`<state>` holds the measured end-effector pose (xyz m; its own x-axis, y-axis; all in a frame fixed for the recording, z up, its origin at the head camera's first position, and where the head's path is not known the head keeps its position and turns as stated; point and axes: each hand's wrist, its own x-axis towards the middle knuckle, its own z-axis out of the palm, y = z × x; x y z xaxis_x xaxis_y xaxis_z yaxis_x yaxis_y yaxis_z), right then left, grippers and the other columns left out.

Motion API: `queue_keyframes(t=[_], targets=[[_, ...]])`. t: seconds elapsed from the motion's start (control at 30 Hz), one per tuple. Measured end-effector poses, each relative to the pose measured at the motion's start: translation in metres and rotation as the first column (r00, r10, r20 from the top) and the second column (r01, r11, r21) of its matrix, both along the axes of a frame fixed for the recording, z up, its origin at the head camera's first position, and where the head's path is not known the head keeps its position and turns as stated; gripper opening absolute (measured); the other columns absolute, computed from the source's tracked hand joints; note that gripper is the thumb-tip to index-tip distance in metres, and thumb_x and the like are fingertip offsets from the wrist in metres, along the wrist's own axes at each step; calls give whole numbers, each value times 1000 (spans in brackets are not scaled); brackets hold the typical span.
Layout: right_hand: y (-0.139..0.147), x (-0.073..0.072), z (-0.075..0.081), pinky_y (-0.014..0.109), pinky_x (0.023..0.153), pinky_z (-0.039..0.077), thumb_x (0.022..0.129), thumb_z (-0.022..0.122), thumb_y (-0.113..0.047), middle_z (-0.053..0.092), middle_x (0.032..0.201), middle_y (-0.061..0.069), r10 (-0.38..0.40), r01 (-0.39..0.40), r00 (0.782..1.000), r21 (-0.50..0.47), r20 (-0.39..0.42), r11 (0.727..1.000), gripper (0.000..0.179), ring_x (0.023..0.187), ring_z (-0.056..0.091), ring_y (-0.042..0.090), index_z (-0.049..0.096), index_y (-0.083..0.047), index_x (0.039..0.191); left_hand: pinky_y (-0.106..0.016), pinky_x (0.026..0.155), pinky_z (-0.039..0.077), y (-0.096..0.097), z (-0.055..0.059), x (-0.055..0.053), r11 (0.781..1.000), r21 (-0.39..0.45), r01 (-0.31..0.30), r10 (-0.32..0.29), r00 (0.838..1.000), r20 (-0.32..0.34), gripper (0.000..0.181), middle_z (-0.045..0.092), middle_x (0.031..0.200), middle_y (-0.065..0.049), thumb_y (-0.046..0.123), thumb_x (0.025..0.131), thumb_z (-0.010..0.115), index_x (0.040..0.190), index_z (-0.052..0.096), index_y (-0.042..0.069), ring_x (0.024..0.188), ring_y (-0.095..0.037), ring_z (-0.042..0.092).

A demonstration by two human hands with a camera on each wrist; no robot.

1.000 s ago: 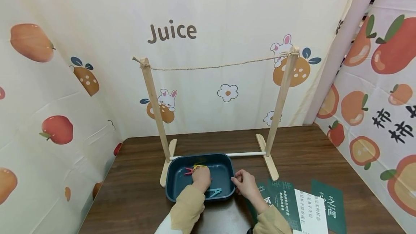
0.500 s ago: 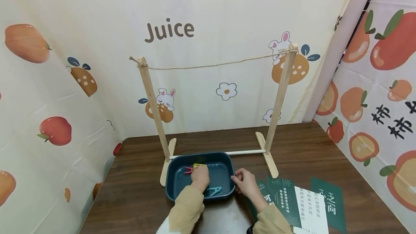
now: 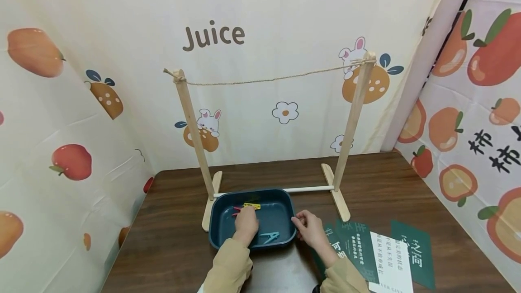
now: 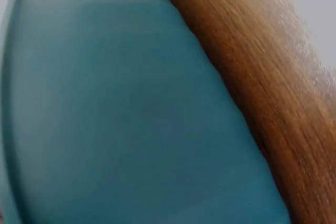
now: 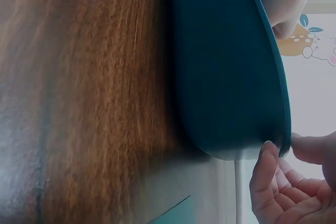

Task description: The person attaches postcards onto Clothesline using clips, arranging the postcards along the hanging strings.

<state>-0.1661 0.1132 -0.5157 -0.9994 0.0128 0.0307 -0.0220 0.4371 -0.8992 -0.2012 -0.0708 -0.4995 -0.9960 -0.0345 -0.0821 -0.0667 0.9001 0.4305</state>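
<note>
A dark blue plastic basin (image 3: 272, 214) sits on the table; its side wall (image 4: 131, 103) fills most of the left wrist view. My left hand (image 3: 246, 226) reaches down into it, back of the hand up, fingertips hidden; whether they grip anything I cannot tell. Just beyond those fingers lie a red clothespin (image 3: 236, 212), partly covered, and a yellow clothespin (image 3: 253, 205). To the right of the hand, a light blue clothespin (image 3: 270, 237) lies on the basin floor. My right hand (image 3: 310, 229) pinches the basin's right rim between thumb (image 5: 310, 149) and fingers.
Behind the basin stands a wooden frame with two posts (image 3: 353, 130), a twine line (image 3: 260, 80) tied between their tops and a white rod (image 3: 309, 189) low down. Green and white printed cards (image 3: 390, 257) lie at the right. Fruit-printed curtains (image 3: 260, 139) surround the table.
My left hand has shifted slightly left and toward me inside the basin, leaving more of the yellow and light blue clothespins showing. My right hand stays at the rim.
</note>
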Motion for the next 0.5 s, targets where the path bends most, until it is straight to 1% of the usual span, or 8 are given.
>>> queue_keyframes(t=[0.1,0.23,0.33,0.43,0.5], targets=[[4,3,0,23,41,43,86,57,-10,52,59,0,-21,23,999,41,-47,999,12,45,51,14,58,2,85,-43,63,50,-2,1,3,999,53,-6,8,999,-31,18,62,84,-16,6,74,70,86,63,-6,70,-29,59],[12,9,0,23,48,42,83,61,-8,54,63,-1,-39,59,991,160,-125,985,8,53,49,10,59,1,82,-43,59,49,-6,4,7,994,114,1,9,996,-85,19,61,80,-17,4,72,71,85,63,-8,68,-31,59],[21,14,1,23,52,41,80,64,-7,54,65,-2,-38,63,993,228,-116,972,9,58,50,10,59,0,83,-42,59,49,-7,6,12,992,125,-3,18,993,-116,19,61,78,-17,5,71,72,82,62,-8,67,-31,59],[29,19,1,25,53,43,79,65,-7,53,66,-1,-40,60,996,277,-75,959,12,59,52,11,59,1,84,-41,60,49,-7,8,16,989,146,-25,43,992,-120,19,59,74,-16,5,71,73,79,60,-6,67,-30,59],[34,22,2,27,53,43,77,66,-7,52,67,0,-40,57,997,310,-58,949,15,60,52,13,58,3,85,-41,62,49,-7,9,18,984,172,-40,62,990,-124,19,59,76,-16,5,71,73,80,60,-6,70,-30,60]])
